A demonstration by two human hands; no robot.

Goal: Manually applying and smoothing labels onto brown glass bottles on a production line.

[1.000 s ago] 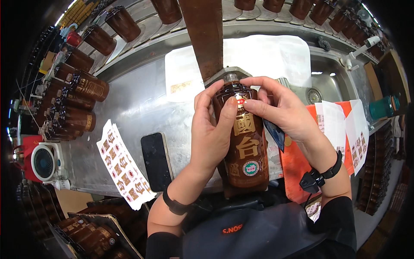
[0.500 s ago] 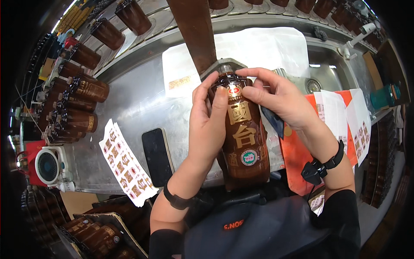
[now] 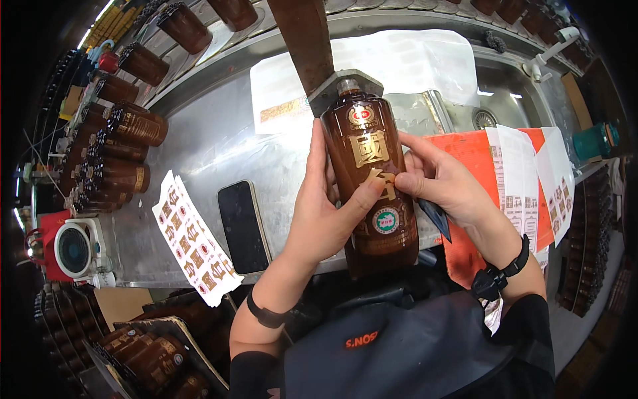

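A brown glass bottle (image 3: 373, 158) with large gold characters, a small red-and-gold emblem and a round green-and-white label lies tilted in front of me. Its clear neck rests at a grey angular metal support (image 3: 364, 78) on a rusty brown bar. Along the bottle's left side is my left hand (image 3: 324, 216), gripping it, thumb laid over the lower gold character. My right hand (image 3: 446, 178) is curled at the right side, its thumb touching the edge of that same character. A dark blue pointed flat tool (image 3: 435, 218) sticks out below the right palm, apparently held by the lower fingers.
Left of the bottle lie a black phone (image 3: 243, 226) and a sheet of gold and red stickers (image 3: 193, 243). White backing paper (image 3: 412, 60) covers the far bench. An orange sheet (image 3: 465, 149) with sticker sheets lies right, near a sink (image 3: 512, 86). Brown bottles (image 3: 136, 123) line the left.
Both hands have slid down from the bottle's shoulder to the lower gold character. The upper emblem and upper character are now uncovered. The bottle sits slightly higher in view.
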